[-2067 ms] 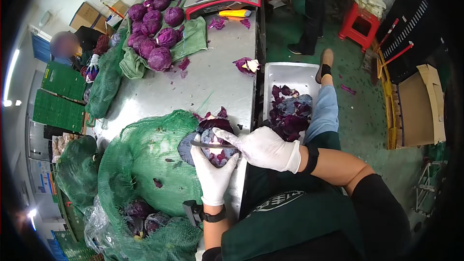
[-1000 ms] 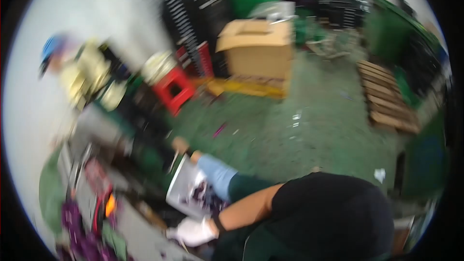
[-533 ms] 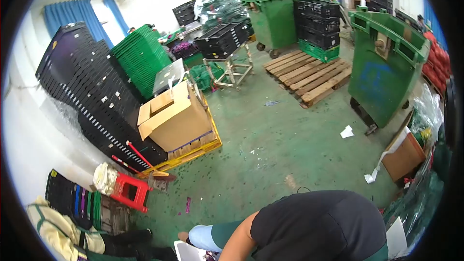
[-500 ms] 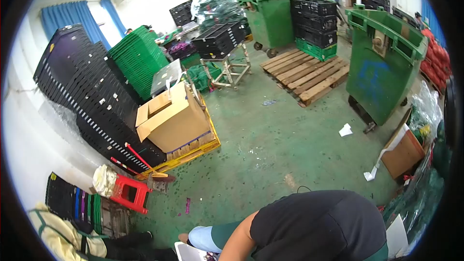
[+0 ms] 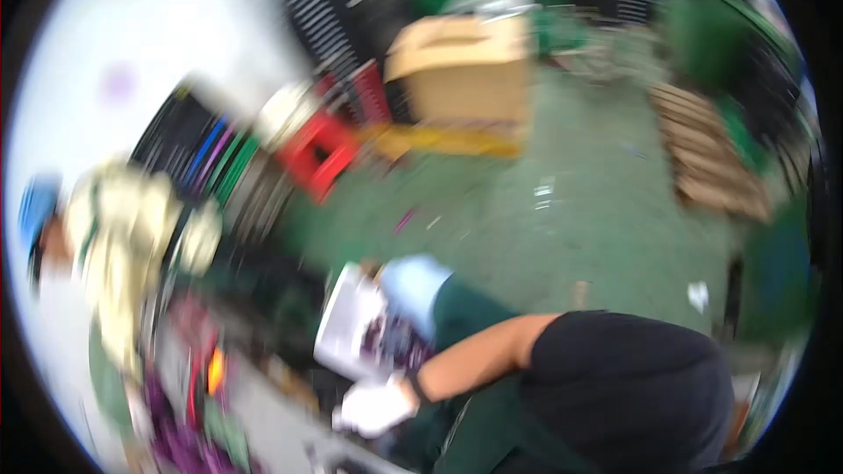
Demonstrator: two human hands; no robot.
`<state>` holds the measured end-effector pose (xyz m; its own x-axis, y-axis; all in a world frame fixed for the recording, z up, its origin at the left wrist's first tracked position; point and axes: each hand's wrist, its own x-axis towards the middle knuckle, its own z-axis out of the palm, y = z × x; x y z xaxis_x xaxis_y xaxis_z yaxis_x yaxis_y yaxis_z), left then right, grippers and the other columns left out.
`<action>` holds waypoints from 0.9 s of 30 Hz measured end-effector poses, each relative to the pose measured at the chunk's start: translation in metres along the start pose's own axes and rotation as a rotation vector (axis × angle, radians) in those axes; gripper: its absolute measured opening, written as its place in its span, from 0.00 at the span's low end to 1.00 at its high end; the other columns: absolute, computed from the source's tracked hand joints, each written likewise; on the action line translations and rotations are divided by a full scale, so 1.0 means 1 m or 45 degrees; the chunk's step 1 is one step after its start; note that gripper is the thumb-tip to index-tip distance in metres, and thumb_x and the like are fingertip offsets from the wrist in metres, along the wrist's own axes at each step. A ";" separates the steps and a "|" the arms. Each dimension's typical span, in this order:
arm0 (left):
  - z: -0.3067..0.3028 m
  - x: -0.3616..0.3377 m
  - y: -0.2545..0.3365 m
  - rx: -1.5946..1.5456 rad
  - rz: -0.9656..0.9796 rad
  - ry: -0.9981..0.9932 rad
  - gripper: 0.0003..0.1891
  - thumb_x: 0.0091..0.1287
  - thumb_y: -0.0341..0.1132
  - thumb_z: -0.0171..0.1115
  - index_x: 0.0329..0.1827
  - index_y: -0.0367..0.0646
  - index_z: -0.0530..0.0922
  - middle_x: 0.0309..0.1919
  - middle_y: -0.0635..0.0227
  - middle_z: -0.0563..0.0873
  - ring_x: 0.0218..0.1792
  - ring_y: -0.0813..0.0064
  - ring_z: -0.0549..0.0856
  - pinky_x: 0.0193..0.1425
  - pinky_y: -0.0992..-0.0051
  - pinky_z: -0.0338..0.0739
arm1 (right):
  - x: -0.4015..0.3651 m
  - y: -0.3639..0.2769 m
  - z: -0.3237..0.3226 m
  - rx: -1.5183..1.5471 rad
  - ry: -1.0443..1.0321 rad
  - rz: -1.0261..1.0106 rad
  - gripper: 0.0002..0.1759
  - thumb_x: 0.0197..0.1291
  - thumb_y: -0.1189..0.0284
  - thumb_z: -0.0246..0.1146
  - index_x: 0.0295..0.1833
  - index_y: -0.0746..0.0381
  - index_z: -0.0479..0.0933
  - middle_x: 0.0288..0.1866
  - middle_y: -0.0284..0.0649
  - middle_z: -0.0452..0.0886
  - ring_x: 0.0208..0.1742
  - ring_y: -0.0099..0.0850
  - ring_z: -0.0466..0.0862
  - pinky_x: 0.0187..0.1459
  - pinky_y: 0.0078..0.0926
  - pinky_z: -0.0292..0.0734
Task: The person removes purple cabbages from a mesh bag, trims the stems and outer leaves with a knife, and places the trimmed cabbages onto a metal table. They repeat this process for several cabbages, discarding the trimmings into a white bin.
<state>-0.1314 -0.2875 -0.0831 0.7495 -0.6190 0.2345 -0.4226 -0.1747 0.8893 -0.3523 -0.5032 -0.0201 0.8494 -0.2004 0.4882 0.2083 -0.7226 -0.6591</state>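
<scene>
My right hand [image 5: 378, 408], in a white glove with a dark band at the wrist, is at the lower middle of the head view. It lies close to the near edge of a white plastic bin [image 5: 338, 329] holding dark purple pieces [image 5: 386, 342]. Motion blur smears the fingers, so I cannot tell whether they grip anything. My bare forearm runs back to my black-sleeved shoulder [image 5: 632, 377]. Light blue cloth [image 5: 417, 290] and dark green cloth [image 5: 474, 307] show just past the bin. My left hand is out of view.
At left stands a person in pale yellow [image 5: 123, 228] with a blue cap, beside a grey work surface [image 5: 277, 426] carrying purple items [image 5: 180, 439]. Farther off are a red stool [image 5: 320, 154], stacked black crates [image 5: 334, 0], a cardboard box [image 5: 465, 79] and a wooden pallet [image 5: 711, 154].
My view has swung left and down, shifting the room right and up. The white bin, my gloved right hand, the work surface and more of the person at left have come into view.
</scene>
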 end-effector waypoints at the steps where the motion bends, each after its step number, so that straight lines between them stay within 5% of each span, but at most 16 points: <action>1: -0.051 -0.023 -0.059 -0.057 -0.067 0.128 0.49 0.49 0.29 0.78 0.77 0.37 0.64 0.75 0.45 0.66 0.70 0.54 0.73 0.75 0.54 0.68 | 0.004 -0.011 -0.002 0.078 -0.078 0.106 0.17 0.58 0.69 0.58 0.53 0.61 0.78 0.28 0.52 0.82 0.31 0.51 0.84 0.32 0.48 0.78; 2: -0.024 -0.039 0.059 0.014 -0.107 0.077 0.46 0.48 0.31 0.80 0.74 0.36 0.67 0.70 0.46 0.71 0.67 0.56 0.75 0.73 0.56 0.70 | 0.012 -0.006 0.015 0.045 -0.184 0.187 0.19 0.60 0.69 0.58 0.57 0.59 0.78 0.26 0.50 0.81 0.25 0.50 0.83 0.29 0.47 0.78; 4: -0.004 -0.059 0.113 0.846 -0.049 0.267 0.46 0.52 0.29 0.79 0.77 0.40 0.65 0.62 0.51 0.76 0.67 0.56 0.74 0.72 0.58 0.71 | 0.026 -0.011 0.024 -0.001 -0.256 0.246 0.17 0.62 0.69 0.57 0.56 0.58 0.78 0.27 0.49 0.83 0.27 0.50 0.85 0.32 0.49 0.79; 9: -0.002 -0.067 0.094 0.620 -0.106 0.393 0.50 0.50 0.34 0.79 0.78 0.39 0.62 0.68 0.48 0.69 0.70 0.50 0.70 0.77 0.56 0.62 | 0.047 0.000 0.054 -0.016 -0.404 0.141 0.35 0.61 0.71 0.58 0.76 0.60 0.67 0.23 0.48 0.82 0.26 0.48 0.84 0.31 0.46 0.80; 15: -0.002 -0.056 0.101 0.539 -0.151 0.383 0.49 0.49 0.30 0.78 0.75 0.32 0.59 0.67 0.45 0.67 0.70 0.46 0.68 0.77 0.56 0.62 | 0.076 -0.019 0.070 0.033 -0.465 -0.081 0.41 0.58 0.76 0.61 0.80 0.54 0.62 0.28 0.47 0.84 0.27 0.47 0.86 0.30 0.43 0.82; 18: -0.005 -0.056 0.102 0.580 -0.147 0.316 0.48 0.49 0.30 0.79 0.73 0.32 0.60 0.66 0.45 0.67 0.69 0.46 0.69 0.76 0.57 0.63 | 0.083 -0.016 0.072 -0.004 -0.572 -0.092 0.41 0.58 0.75 0.61 0.80 0.52 0.62 0.30 0.47 0.84 0.27 0.47 0.86 0.30 0.44 0.82; 23: -0.009 -0.049 0.099 0.529 -0.240 0.254 0.47 0.48 0.28 0.79 0.72 0.34 0.62 0.68 0.46 0.66 0.71 0.46 0.68 0.76 0.56 0.63 | 0.096 -0.005 0.089 0.118 -0.382 -0.095 0.30 0.62 0.74 0.62 0.72 0.52 0.73 0.36 0.49 0.86 0.31 0.51 0.87 0.34 0.43 0.84; 27: -0.005 -0.050 0.123 0.667 -0.040 0.055 0.49 0.43 0.23 0.79 0.73 0.43 0.64 0.74 0.50 0.63 0.76 0.51 0.65 0.79 0.57 0.62 | 0.116 0.048 0.121 0.277 -0.590 0.298 0.26 0.65 0.76 0.61 0.69 0.54 0.74 0.46 0.45 0.88 0.36 0.43 0.89 0.41 0.38 0.84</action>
<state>-0.2187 -0.2741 0.0164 0.7818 -0.5769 0.2366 -0.5892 -0.5591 0.5834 -0.1849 -0.4807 -0.0641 0.9990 0.0080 0.0450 0.0424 -0.5309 -0.8464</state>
